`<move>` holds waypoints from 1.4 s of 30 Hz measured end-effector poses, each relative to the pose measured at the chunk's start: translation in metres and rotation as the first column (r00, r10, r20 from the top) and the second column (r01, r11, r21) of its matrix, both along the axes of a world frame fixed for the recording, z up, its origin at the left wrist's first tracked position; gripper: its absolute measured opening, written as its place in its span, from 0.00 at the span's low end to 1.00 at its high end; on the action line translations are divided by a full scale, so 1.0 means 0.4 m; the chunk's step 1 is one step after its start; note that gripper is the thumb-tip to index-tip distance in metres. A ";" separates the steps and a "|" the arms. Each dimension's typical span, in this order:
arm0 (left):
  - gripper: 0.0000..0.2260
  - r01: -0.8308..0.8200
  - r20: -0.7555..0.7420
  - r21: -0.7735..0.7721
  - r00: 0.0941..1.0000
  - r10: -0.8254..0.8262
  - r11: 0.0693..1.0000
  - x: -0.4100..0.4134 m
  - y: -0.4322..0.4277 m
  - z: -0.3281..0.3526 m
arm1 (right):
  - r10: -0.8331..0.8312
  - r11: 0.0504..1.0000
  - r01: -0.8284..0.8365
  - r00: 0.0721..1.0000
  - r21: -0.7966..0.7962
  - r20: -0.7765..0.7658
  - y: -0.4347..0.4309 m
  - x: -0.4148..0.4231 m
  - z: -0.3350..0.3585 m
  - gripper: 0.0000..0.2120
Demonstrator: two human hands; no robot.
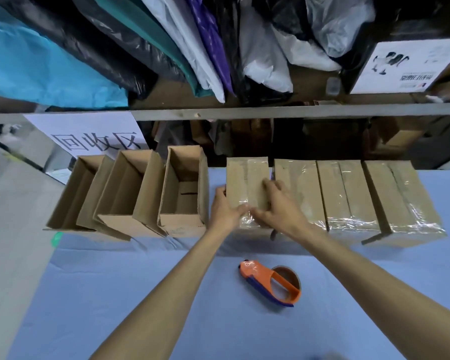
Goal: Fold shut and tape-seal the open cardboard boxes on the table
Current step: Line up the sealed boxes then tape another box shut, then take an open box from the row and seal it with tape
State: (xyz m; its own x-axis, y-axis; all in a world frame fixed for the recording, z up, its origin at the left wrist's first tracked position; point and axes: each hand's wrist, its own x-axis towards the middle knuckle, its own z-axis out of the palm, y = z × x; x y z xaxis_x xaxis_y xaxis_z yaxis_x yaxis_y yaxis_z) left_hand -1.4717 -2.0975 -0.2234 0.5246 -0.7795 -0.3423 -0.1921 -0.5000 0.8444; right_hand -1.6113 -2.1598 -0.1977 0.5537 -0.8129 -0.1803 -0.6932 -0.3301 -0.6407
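Both hands are working on the middle box, which is sitting in the row along the far edge of the tabletop, its flaps folded down. The left hand is clasping the box's left edge, fingers held together and curling down its side wall, thumb reaching across the top. The right hand is lying flat on the lid with its fingers spread, pressing down, thumb stretching toward the left thumb. The two thumbs are almost meeting over the glossy clear tape at the near end of the seam. To the left, three boxes are standing with flaps up along the same far edge: the far-left open box, the second open box and the third open box, this last one just beside the left hand. To the right, three sealed boxes are shining with tape: the first sealed box, touching the middle box, then the second sealed box and the third sealed box. The orange tape dispenser is lying on its side nearer the person, between the forearms. Beyond the table a shelf is carrying plastic bags, with a white paper sign hanging at its left.
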 end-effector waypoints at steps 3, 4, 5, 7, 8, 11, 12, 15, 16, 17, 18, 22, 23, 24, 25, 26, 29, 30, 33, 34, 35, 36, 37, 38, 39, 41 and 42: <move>0.28 0.015 0.080 0.047 0.997 -0.019 0.999 0.004 0.001 -0.022 | 0.056 0.998 -0.058 0.994 -0.015 -0.093 -0.006 0.012 -0.022 0.32; 0.27 0.019 0.093 0.059 0.995 -0.024 0.998 0.006 0.002 -0.028 | 0.064 0.998 -0.067 0.992 -0.017 -0.108 -0.007 0.016 -0.026 0.32; 0.27 0.020 0.090 0.066 0.996 -0.025 0.998 0.009 0.003 -0.032 | 0.072 0.997 -0.076 0.991 -0.028 -0.112 -0.008 0.018 -0.029 0.32; 0.28 0.015 0.076 0.069 0.997 -0.020 0.997 0.014 -0.001 -0.031 | 0.075 0.996 -0.081 0.990 -0.047 -0.117 -0.010 0.024 -0.033 0.31; 0.28 0.012 0.072 0.065 0.997 -0.016 0.998 0.016 -0.002 -0.028 | 0.070 0.996 -0.077 0.991 -0.055 -0.116 -0.011 0.025 -0.036 0.31; 0.26 0.008 0.062 0.052 0.998 -0.011 0.999 0.018 -0.007 -0.030 | 0.033 0.995 -0.042 0.994 -0.092 -0.100 -0.013 0.020 -0.040 0.32; 0.25 0.021 0.072 0.062 0.997 -0.026 0.998 0.018 -0.008 -0.030 | 0.023 0.992 -0.035 0.994 -0.119 -0.103 -0.012 0.017 -0.041 0.32; 0.24 0.109 0.169 0.125 0.977 -0.129 0.986 0.023 -0.010 -0.023 | 0.015 0.976 -0.049 0.988 -0.213 -0.156 -0.009 0.014 -0.045 0.33; 0.23 0.136 0.243 0.136 0.956 -0.166 0.981 0.026 -0.007 -0.012 | 0.013 0.972 -0.053 0.985 -0.231 -0.171 -0.008 0.016 -0.044 0.33; 0.21 0.158 0.327 0.110 0.927 -0.186 0.981 0.031 -0.003 0.003 | 0.009 0.969 -0.054 0.983 -0.243 -0.183 -0.009 0.020 -0.041 0.32; 0.19 0.187 0.407 0.036 0.894 -0.185 0.982 0.037 0.003 0.021 | 0.005 0.967 -0.054 0.981 -0.249 -0.193 -0.010 0.023 -0.037 0.32; 0.16 0.213 0.576 -0.225 0.816 -0.047 0.951 0.081 0.026 0.103 | 0.013 0.964 -0.077 0.969 -0.254 -0.245 -0.010 0.031 -0.027 0.33; 0.15 0.172 0.608 -0.217 0.794 -0.005 0.961 0.095 0.031 0.121 | 0.013 0.966 -0.076 0.969 -0.249 -0.245 -0.007 0.032 -0.026 0.33; 0.15 0.122 0.644 -0.179 0.765 0.022 0.976 0.109 0.038 0.133 | 0.012 0.966 -0.073 0.971 -0.249 -0.238 -0.005 0.034 -0.027 0.32; 0.15 0.076 0.671 -0.105 0.741 0.015 0.992 0.122 0.043 0.142 | 0.007 0.966 -0.067 0.973 -0.251 -0.232 -0.003 0.036 -0.027 0.32; 0.16 0.036 0.673 0.001 0.739 -0.028 0.999 0.134 0.048 0.145 | -0.001 0.965 -0.058 0.974 -0.254 -0.226 -0.001 0.038 -0.025 0.32; 0.20 0.043 0.543 0.336 0.807 -0.231 0.941 0.139 0.066 0.144 | -0.013 0.958 -0.062 0.966 -0.281 -0.260 0.010 0.046 -0.011 0.29; 0.21 0.062 0.522 0.406 0.803 -0.287 0.912 0.132 0.072 0.141 | -0.006 0.944 -0.091 0.956 -0.316 -0.294 0.017 0.049 -0.005 0.28; 0.17 0.070 0.570 0.476 0.735 -0.367 0.877 0.107 0.090 0.137 | 0.036 0.904 -0.181 0.935 -0.388 -0.353 0.038 0.055 0.016 0.22; 0.15 0.064 0.595 0.460 0.718 -0.361 0.885 0.102 0.098 0.137 | 0.052 0.902 -0.189 0.940 -0.388 -0.337 0.043 0.054 0.022 0.21; 0.14 0.056 0.616 0.438 0.709 -0.345 0.897 0.099 0.109 0.140 | 0.070 0.904 -0.194 0.946 -0.381 -0.316 0.047 0.053 0.030 0.21; 0.14 0.049 0.629 0.415 0.707 -0.325 0.909 0.096 0.123 0.146 | 0.084 0.908 -0.194 0.952 -0.371 -0.293 0.052 0.050 0.040 0.22; 0.14 0.046 0.634 0.392 0.711 -0.305 0.919 0.094 0.135 0.154 | 0.091 0.915 -0.187 0.959 -0.356 -0.270 0.053 0.047 0.048 0.23; 0.14 0.042 0.638 0.366 0.716 -0.284 0.930 0.091 0.152 0.161 | 0.092 0.922 -0.174 0.966 -0.345 -0.242 0.060 0.044 0.057 0.23; 0.13 0.037 0.648 0.335 0.717 -0.258 0.942 0.088 0.171 0.171 | 0.087 0.928 -0.158 0.972 -0.337 -0.216 0.070 0.041 0.067 0.23; 0.09 0.031 0.681 0.263 0.702 -0.209 0.964 0.083 0.210 0.194 | 0.079 0.941 -0.126 0.984 -0.313 -0.159 0.092 0.038 0.082 0.24; 0.08 0.034 0.700 0.230 0.689 -0.190 0.973 0.082 0.230 0.206 | 0.073 0.951 -0.105 0.990 -0.290 -0.117 0.105 0.037 0.088 0.25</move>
State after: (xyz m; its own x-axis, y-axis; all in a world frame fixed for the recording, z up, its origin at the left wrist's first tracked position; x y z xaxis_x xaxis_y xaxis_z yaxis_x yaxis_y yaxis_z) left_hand -1.4391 -2.0054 -0.1412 0.5826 -0.8116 -0.0440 -0.7609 -0.5637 0.3215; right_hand -1.5963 -2.1178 -0.1623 0.6172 -0.7868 -0.0001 -0.7099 -0.5569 -0.4312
